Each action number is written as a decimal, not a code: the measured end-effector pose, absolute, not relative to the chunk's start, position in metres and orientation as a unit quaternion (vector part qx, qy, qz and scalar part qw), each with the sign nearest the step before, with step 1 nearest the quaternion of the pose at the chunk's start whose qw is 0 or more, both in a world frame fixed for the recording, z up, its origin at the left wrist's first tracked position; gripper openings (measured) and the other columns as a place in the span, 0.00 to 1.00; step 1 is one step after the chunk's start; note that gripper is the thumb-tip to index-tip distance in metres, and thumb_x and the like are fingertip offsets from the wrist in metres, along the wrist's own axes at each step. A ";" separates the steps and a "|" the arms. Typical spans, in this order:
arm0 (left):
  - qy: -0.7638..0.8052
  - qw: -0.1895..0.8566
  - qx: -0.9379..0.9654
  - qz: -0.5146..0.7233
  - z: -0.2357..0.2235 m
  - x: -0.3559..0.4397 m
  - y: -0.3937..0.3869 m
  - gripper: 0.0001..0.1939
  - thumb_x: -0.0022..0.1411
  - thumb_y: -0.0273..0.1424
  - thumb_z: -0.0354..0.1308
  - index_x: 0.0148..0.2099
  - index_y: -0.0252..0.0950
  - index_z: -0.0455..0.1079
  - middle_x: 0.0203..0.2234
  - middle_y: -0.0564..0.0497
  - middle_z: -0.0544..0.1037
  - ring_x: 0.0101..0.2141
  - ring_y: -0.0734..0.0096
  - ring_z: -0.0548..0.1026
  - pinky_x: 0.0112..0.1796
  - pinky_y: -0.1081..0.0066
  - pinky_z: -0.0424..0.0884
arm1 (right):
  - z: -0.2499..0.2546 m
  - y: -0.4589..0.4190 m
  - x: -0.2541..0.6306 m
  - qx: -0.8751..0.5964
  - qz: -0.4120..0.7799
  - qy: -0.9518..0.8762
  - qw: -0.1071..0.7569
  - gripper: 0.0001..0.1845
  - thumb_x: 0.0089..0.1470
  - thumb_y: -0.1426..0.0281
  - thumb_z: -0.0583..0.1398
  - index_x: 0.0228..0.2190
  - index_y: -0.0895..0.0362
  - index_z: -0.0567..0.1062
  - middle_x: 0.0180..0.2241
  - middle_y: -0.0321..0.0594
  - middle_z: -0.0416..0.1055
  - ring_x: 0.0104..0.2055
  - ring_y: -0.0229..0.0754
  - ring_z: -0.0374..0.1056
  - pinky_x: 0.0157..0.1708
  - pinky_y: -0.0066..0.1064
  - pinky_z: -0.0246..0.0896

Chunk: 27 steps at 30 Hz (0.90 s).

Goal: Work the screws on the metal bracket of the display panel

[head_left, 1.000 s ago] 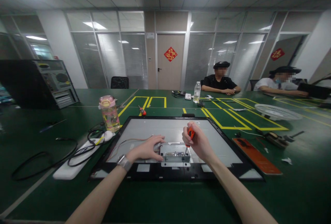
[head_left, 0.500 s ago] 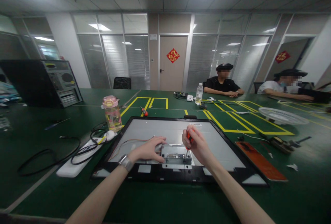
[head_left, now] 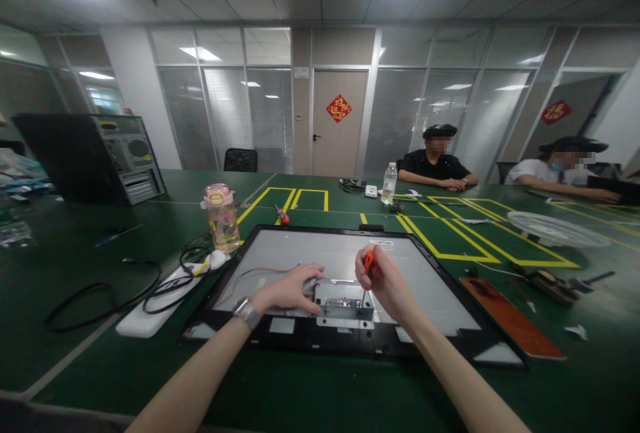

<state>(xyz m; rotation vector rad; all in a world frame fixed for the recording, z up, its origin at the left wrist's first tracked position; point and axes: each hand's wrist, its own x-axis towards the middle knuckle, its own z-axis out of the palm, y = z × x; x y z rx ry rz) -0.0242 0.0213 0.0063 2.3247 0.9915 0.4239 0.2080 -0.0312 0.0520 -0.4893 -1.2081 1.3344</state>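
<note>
A monitor panel (head_left: pixel 425 280) lies face down on the green table, black frame round a grey metal back. Near its front edge sits a small silver metal box (head_left: pixel 344 300). My right hand (head_left: pixel 385 283) is closed on an orange-handled screwdriver (head_left: pixel 369 266), held upright with its tip on the box's right side. My left hand (head_left: pixel 290 288) lies on the panel, fingers spread and pressed against the box's left end; a watch is on that wrist. Thin wires (head_left: pixel 250 274) run left from the box.
A pink-capped bottle (head_left: pixel 221 217), black cables (head_left: pixel 165 280) and a white slab (head_left: pixel 150 310) lie to the left, a computer case (head_left: pixel 105 156) farther back. An orange board (head_left: pixel 510 316), a fan grille (head_left: pixel 555 228) and tools lie right. Two seated people work at the far side.
The view has shifted a little; both hands stay on the silver box and the screwdriver keeps its place on it.
</note>
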 end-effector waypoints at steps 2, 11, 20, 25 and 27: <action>0.372 0.286 0.869 0.157 0.007 -0.024 0.021 0.39 0.43 0.42 0.73 0.58 0.41 0.66 0.64 0.42 0.59 0.64 0.50 0.53 0.63 0.53 0.43 | 0.052 -0.030 0.208 -0.216 0.587 -0.507 0.593 0.22 0.54 0.49 0.58 0.25 0.55 0.67 0.20 0.31 0.61 0.17 0.32 0.51 0.19 0.26 0.44; 0.374 0.279 0.870 0.157 0.005 -0.023 0.022 0.39 0.43 0.41 0.73 0.57 0.41 0.66 0.64 0.43 0.60 0.64 0.51 0.53 0.63 0.54 0.43 | 0.049 -0.029 0.207 -0.200 0.596 -0.496 0.599 0.20 0.54 0.52 0.60 0.25 0.54 0.65 0.17 0.28 0.58 0.15 0.31 0.46 0.17 0.25 0.39; 0.379 0.277 0.870 0.153 0.005 -0.023 0.021 0.38 0.44 0.41 0.73 0.57 0.41 0.66 0.63 0.43 0.60 0.64 0.52 0.54 0.64 0.55 0.42 | 0.048 -0.029 0.207 -0.160 0.630 -0.483 0.587 0.19 0.52 0.51 0.61 0.28 0.53 0.66 0.15 0.25 0.54 0.15 0.30 0.40 0.17 0.24 0.34; 0.382 0.278 0.869 0.147 0.006 -0.023 0.021 0.39 0.44 0.41 0.73 0.58 0.41 0.66 0.64 0.43 0.59 0.65 0.52 0.53 0.64 0.55 0.42 | 0.048 -0.029 0.208 -0.190 0.604 -0.488 0.601 0.20 0.54 0.53 0.60 0.24 0.56 0.67 0.17 0.30 0.59 0.16 0.31 0.48 0.17 0.25 0.40; 0.380 0.277 0.871 0.147 0.006 -0.023 0.021 0.39 0.44 0.41 0.73 0.58 0.41 0.66 0.64 0.43 0.60 0.64 0.52 0.53 0.64 0.55 0.41 | 0.049 -0.027 0.210 -0.201 0.605 -0.480 0.602 0.21 0.54 0.52 0.59 0.22 0.56 0.68 0.17 0.31 0.59 0.17 0.31 0.49 0.18 0.26 0.42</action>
